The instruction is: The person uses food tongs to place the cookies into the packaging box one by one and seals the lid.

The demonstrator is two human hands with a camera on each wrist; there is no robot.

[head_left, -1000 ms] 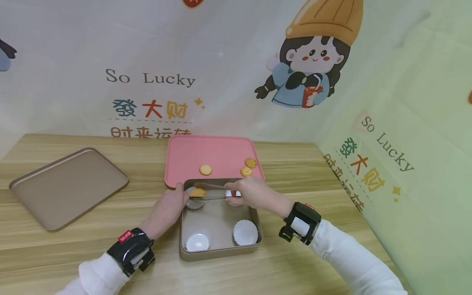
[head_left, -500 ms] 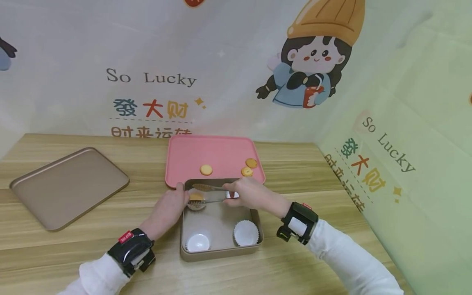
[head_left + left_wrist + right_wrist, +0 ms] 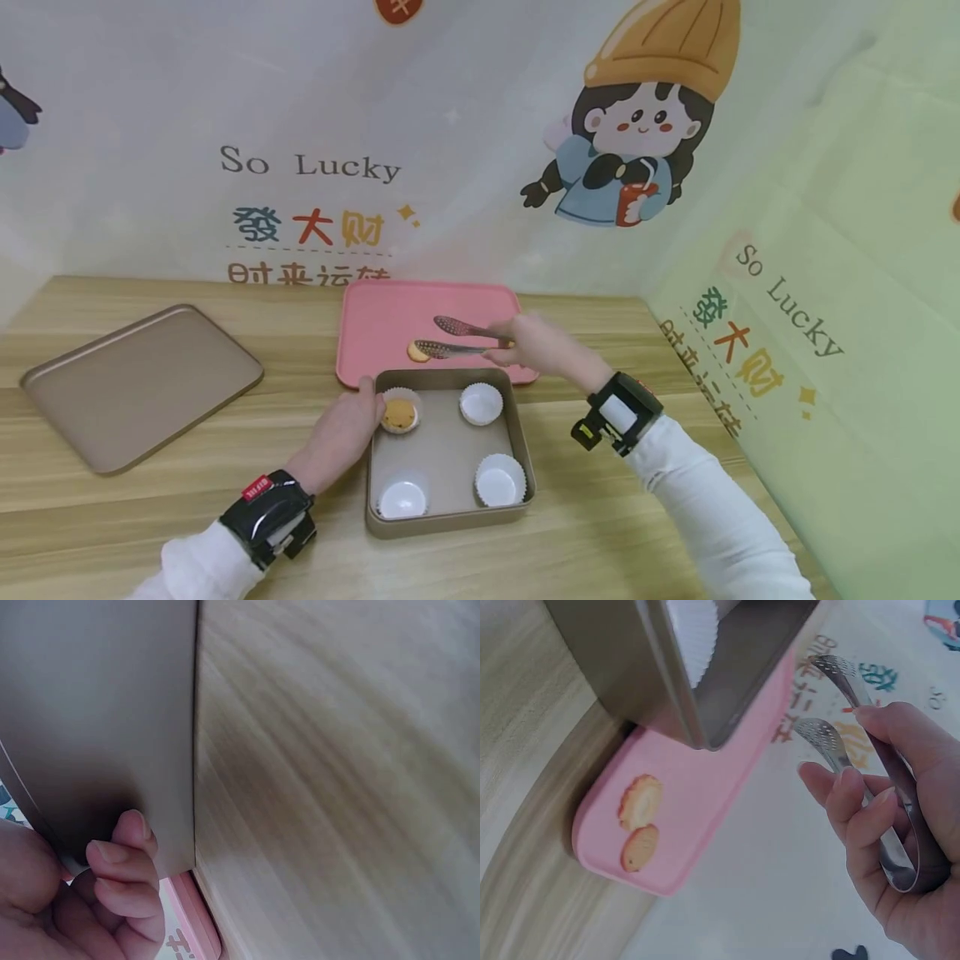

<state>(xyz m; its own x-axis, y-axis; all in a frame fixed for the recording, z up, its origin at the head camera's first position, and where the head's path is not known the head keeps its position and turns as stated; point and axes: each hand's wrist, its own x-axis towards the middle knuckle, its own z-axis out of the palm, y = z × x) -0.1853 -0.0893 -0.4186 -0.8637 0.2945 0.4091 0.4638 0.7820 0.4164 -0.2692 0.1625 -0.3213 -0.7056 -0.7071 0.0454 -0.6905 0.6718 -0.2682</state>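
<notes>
My left hand [image 3: 343, 435] grips the left wall of a brown metal baking tin [image 3: 427, 450], thumb over the rim and curled fingers against the outside in the left wrist view. A round cookie [image 3: 400, 413] lies in the paper cup at the tin's far left corner. White paper cups [image 3: 481, 403] stand in the other corners. My right hand [image 3: 543, 343] holds metal tongs [image 3: 900, 787] above the pink tray [image 3: 360, 333]; their perforated tips are spread, with nothing between them. Another cookie [image 3: 417, 351] on the tray is partly covered by the tongs.
Two more cookies [image 3: 640, 802] lie near the tray's right end, hidden by my right hand in the head view. A flat brown tray [image 3: 142, 387] sits on the wooden table at the left. A printed cloth [image 3: 450, 150] hangs behind.
My right hand has lifted the tongs out of the tin and moved them up and away over the pink tray. The cookie is released in its paper cup. My left hand stays put.
</notes>
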